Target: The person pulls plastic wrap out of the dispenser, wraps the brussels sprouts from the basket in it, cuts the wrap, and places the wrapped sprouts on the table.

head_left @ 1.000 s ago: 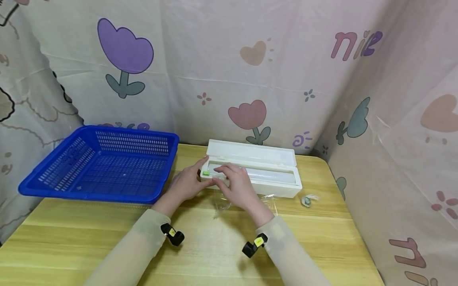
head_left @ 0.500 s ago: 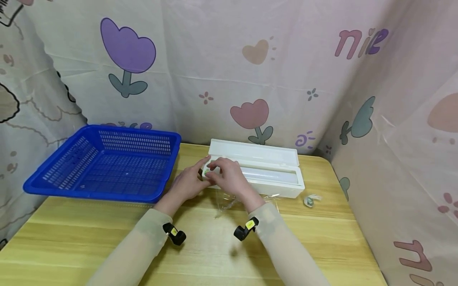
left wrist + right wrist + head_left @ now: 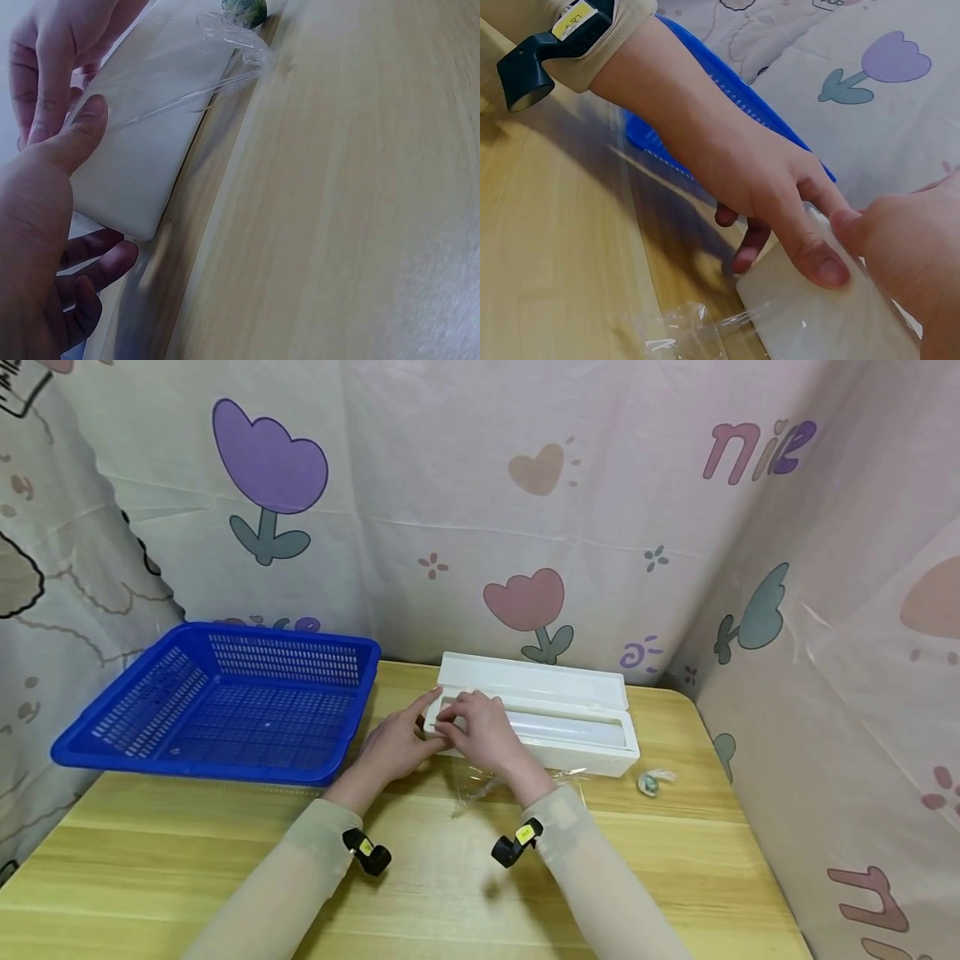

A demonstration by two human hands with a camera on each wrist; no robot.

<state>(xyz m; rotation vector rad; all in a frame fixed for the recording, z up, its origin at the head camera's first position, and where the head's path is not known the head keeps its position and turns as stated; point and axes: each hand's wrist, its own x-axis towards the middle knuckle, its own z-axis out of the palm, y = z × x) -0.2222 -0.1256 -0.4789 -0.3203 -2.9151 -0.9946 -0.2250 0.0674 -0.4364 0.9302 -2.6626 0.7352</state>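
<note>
A white cling film dispenser (image 3: 592, 761) stands on the table with its lid (image 3: 532, 678) tipped back. Inside lies a pale roll (image 3: 570, 727). My left hand (image 3: 393, 743) grips the dispenser's left end, thumb on the front face. Over that same end, my right hand (image 3: 486, 731) has thumb and fingers pinched together at the small green slide cutter, which the fingers now hide. Clear film (image 3: 480, 783) hangs from the front edge onto the table; it also shows crumpled (image 3: 240, 49) in the left wrist view.
A blue plastic basket (image 3: 225, 770) stands on the left of the wooden table (image 3: 442, 885). Right of the dispenser lies a small green thing in twisted clear wrap (image 3: 649, 783). A printed curtain (image 3: 420, 485) hangs behind and at the sides.
My right hand has moved slightly left and its fingers have closed over the green slide cutter, which showed before. My left hand keeps its grip on the dispenser's end.
</note>
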